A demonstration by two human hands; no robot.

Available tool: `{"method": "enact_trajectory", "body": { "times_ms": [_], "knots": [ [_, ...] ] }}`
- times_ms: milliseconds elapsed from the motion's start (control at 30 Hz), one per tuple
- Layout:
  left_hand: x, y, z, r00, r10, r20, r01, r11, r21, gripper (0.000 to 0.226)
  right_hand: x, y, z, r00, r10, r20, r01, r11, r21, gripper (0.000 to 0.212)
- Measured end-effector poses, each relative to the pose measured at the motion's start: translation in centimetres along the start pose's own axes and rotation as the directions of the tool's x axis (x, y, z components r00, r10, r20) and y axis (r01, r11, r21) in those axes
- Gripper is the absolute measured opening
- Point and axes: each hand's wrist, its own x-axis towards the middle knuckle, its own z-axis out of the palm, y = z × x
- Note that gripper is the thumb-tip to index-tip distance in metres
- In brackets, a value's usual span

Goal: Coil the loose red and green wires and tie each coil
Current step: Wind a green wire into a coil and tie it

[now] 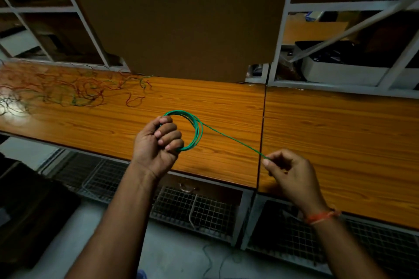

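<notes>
Slack is the danger we judge: above the tabletop's (226, 106) near edge our left hand (156, 142) curls round the green coil (196, 133), our right hand (292, 172) pinches its tail taut, and any loosening could spring the loops apart.

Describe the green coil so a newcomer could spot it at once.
Start at the wooden bench, just left of its dark seam. There the left hand holds the green coil, its tail running to the right hand. Unlike the loose wire tangle far left, it is neatly looped.
</notes>
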Motion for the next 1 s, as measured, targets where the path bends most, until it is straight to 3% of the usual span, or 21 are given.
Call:
{"method": "enact_trajectory", "body": {
  "times_ms": [100, 200, 267, 367, 500, 667, 833, 1000],
  "knots": [
    [0.3, 0.1, 0.2, 0.989, 0.092, -0.112, -0.085, 0.994, 0.062, 0.033, -0.3, -1.1, 0.2, 0.974, -0.211, 0.082, 0.224, 0.947, -0.232, 0.009],
    [0.9, -1.5, 0.8, 0.958, 0.203, -0.204, -0.152, 0.958, 0.243, 0.031, 0.0, -4.5, 1.1, 0.842, -0.409, 0.353, 0.510, 0.817, -0.270, 0.020],
    [0.9, -2.8, 1.0, 0.935, 0.300, -0.189, -0.185, 0.868, 0.462, 0.029, 0.2, -7.4, 1.9, 0.745, -0.490, 0.452, 0.620, 0.759, -0.199, 0.030],
    [0.2, -4.6, 1.6, 0.958, 0.284, -0.041, -0.168, 0.671, 0.722, 0.030, 1.1, -11.0, 2.5, 0.690, -0.540, 0.483, 0.667, 0.733, -0.134, 0.028],
    [-0.8, -5.6, 2.0, 0.979, 0.192, 0.062, -0.145, 0.456, 0.878, 0.037, 3.0, -13.9, 2.5, 0.743, -0.533, 0.404, 0.603, 0.795, -0.060, 0.011],
    [-0.9, -5.2, 1.6, 0.998, 0.051, -0.021, -0.019, 0.667, 0.745, 0.028, 5.6, -13.6, 2.2, 0.839, -0.414, 0.355, 0.405, 0.909, 0.101, 0.029],
    [-1.6, -4.6, 1.6, 0.999, -0.052, -0.015, 0.048, 0.721, 0.692, 0.030, 5.9, -10.7, 3.6, 0.914, -0.293, 0.280, 0.189, 0.920, 0.344, 0.022],
    [-1.8, -4.4, 1.6, 0.988, -0.142, 0.054, 0.096, 0.862, 0.498, 0.030, 3.9, -8.8, 4.8, 0.916, -0.190, 0.353, 0.099, 0.960, 0.261, 0.024]
  ]
}}
